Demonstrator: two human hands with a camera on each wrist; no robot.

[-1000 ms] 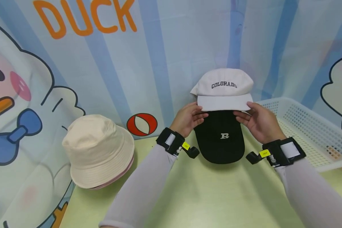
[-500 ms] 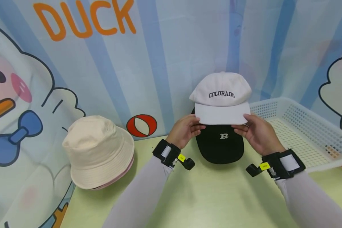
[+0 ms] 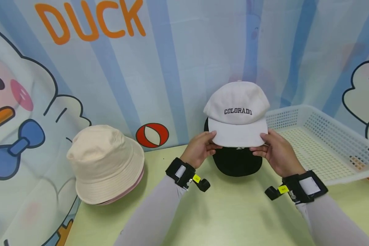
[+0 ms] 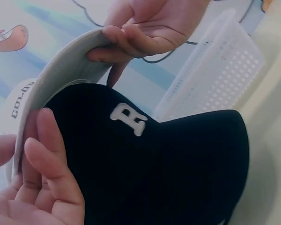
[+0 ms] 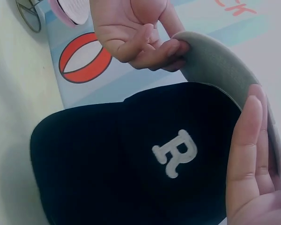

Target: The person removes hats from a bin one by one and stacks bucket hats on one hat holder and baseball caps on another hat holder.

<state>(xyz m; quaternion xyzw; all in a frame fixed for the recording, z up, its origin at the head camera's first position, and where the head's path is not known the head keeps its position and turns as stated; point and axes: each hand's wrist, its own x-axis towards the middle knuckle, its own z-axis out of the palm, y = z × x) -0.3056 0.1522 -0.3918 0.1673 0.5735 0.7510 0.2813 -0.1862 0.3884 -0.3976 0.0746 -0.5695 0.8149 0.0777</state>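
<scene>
A white baseball cap [image 3: 238, 102] lettered COLORADO is held by its brim between both hands. The left hand [image 3: 200, 148] pinches the brim's left corner, thumb on top and fingers beneath. At the right corner the right hand [image 3: 278, 152] grips it the same way. Under it sits a black baseball cap [image 3: 238, 162], its crown mostly covered by the white one in the head view. Both wrist views show the white letter R on the black crown [image 4: 98, 154], with the white cap's grey underbrim [image 5: 220, 61] curving over it.
On the left of the table [image 3: 221, 218] stands a cream bucket hat [image 3: 106, 160], with a pink brim showing beneath. A white perforated basket [image 3: 319, 143] lies to the right. Behind hangs a duck-print cloth [image 3: 196, 51] with blue stripes.
Both hands have brought the white cap down and slightly towards the person. Its brim now covers most of the R on the black cap, which has stayed in place.
</scene>
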